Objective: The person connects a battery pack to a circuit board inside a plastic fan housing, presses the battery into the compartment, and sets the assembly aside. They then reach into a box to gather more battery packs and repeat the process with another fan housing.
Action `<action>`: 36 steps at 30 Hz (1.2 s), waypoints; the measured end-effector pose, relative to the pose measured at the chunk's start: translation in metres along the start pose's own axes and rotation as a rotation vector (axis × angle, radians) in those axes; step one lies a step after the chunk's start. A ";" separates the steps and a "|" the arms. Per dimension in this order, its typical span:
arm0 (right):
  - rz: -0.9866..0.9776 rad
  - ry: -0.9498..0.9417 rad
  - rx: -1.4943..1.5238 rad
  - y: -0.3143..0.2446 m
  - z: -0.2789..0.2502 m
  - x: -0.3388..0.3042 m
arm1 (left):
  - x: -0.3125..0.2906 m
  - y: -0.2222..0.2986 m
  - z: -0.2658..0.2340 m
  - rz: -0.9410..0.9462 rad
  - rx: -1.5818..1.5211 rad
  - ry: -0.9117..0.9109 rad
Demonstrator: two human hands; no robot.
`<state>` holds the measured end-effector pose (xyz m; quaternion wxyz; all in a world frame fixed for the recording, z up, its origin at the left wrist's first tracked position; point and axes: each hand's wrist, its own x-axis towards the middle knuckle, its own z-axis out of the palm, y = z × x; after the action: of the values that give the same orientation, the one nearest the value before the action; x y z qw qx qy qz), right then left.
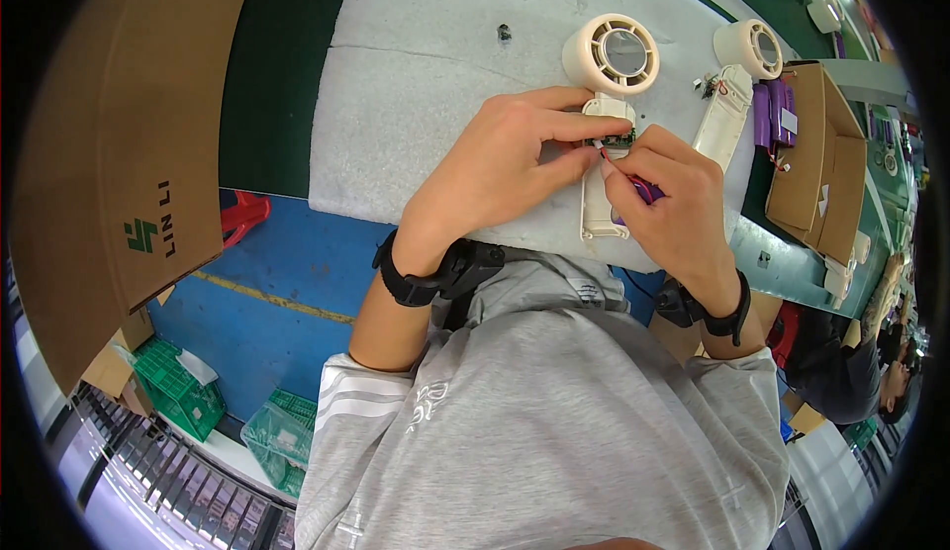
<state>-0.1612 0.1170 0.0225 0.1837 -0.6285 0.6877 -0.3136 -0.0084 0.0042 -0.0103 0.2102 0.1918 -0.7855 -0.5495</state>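
Observation:
A cream handheld fan (pixel 612 53) lies on the white foam sheet in front of me, its handle shell (pixel 597 212) opened toward me. Inside the handle sit a green circuit board (pixel 623 138) and a purple battery (pixel 645 191), partly covered by my fingers. My left hand (pixel 510 154) steadies the fan, index finger across the board and thumb beside the plug. Between the fingertips of my right hand (pixel 673 192), thin red and black wires (pixel 606 155) are pinched close to a small white plug (pixel 598 144). Whether the plug touches the board is too small to tell.
Right of my hands lies a second opened fan (pixel 749 48) with its handle (pixel 725 120). Purple batteries (pixel 777 115) rest beside an open cardboard box (pixel 829 154). A large carton (pixel 129 135) stands at left. The foam sheet (pixel 396 115) covers the green table. Another person (pixel 841 372) is at far right.

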 end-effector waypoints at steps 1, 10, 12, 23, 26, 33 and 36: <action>0.000 -0.001 0.000 0.000 0.000 0.000 | 0.000 0.000 0.000 0.012 0.009 0.006; -0.044 -0.077 -0.024 0.002 -0.003 0.002 | 0.000 0.002 0.003 0.042 0.033 0.053; -0.046 -0.099 -0.018 0.003 -0.004 0.003 | 0.000 0.002 0.003 0.035 0.030 0.047; -0.049 -0.063 -0.012 0.003 -0.003 0.003 | -0.001 -0.003 0.010 0.114 0.072 0.153; -0.068 -0.059 -0.012 0.007 -0.005 0.004 | 0.001 0.001 0.009 0.082 0.100 0.134; 0.052 -0.006 0.079 0.006 -0.009 0.005 | 0.001 0.003 0.009 0.088 0.122 0.132; 0.127 -0.021 0.024 -0.002 -0.012 0.010 | 0.000 0.001 0.010 0.089 0.110 0.135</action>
<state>-0.1691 0.1099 0.0342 0.2177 -0.5846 0.7205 -0.3030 -0.0140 0.0118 -0.0125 0.2759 0.2045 -0.8064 -0.4814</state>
